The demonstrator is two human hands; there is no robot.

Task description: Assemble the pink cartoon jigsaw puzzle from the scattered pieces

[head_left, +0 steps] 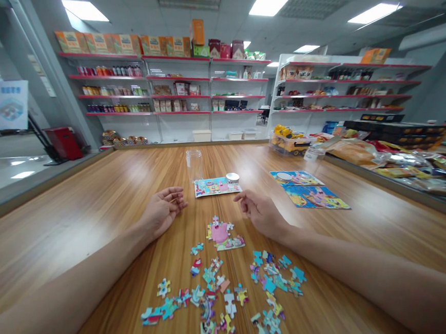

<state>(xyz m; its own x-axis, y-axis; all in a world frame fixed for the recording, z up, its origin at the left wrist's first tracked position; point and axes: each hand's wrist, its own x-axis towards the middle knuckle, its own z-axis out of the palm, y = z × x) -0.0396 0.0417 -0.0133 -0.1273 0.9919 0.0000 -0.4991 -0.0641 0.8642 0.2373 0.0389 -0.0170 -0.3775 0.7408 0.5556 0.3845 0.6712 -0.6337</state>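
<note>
My left hand [166, 208] rests on the table to the left of the puzzle, open, with its fingers loosely bent and nothing in them. On the other side is my right hand [261, 213], its index finger reaching inward and the other fingers curled loosely; no object shows in it. Between and slightly below the hands lies a partly joined puzzle section [221, 234] with a pink cartoon figure. Many loose jigsaw pieces [209, 307] are scattered closer to me, with another cluster [276, 276] on the right. Beyond the hands lies a picture card [215, 187] with a white-topped round lid [232, 177] on it.
A clear jar [194, 165] stands behind the card. Two more picture sheets [321, 197] lie at right, one under a second lid [284, 176]. Farther right are a clear tub of yellow toys [290, 143], another jar [314, 153] and packaged goods [404, 163]. Stocked shelves [177, 78] stand behind.
</note>
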